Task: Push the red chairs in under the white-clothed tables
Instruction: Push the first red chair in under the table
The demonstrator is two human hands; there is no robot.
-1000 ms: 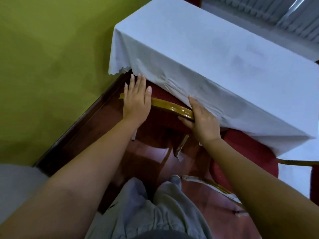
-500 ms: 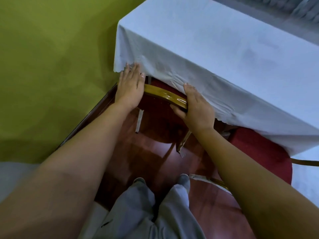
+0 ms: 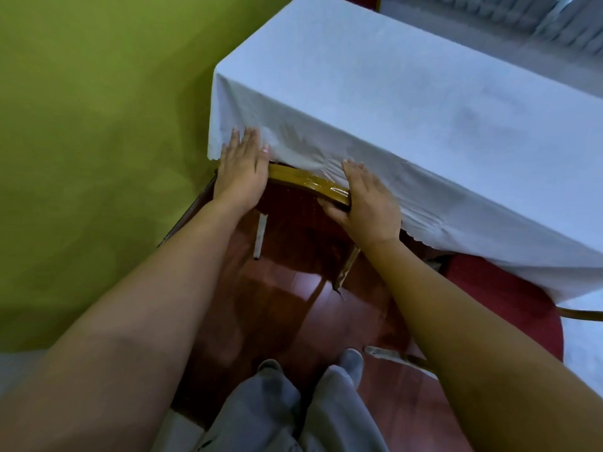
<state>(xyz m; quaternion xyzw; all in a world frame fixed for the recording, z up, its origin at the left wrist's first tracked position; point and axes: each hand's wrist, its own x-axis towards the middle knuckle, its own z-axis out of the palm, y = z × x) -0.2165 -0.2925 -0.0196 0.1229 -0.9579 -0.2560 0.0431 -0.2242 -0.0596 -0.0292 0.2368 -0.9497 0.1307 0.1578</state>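
Note:
A red chair with a gold-coloured top rail stands against the hanging edge of a table in a white cloth. Its seat is hidden under the cloth; only the back and two rear legs show. My left hand lies flat over the left end of the rail, fingertips touching the cloth. My right hand grips the right end of the rail, thumb under it. A second red chair sits to the right, its back partly under the cloth.
A yellow-green wall runs close along the left, with a dark skirting board at its foot. The floor is glossy red-brown wood. My feet and grey trousers stand just behind the chair. A white-covered surface shows at the far right edge.
The chair has gone further in under the table; its red seat, seen a second ago, is now hidden by the cloth. Both hands moved forward with the rail.

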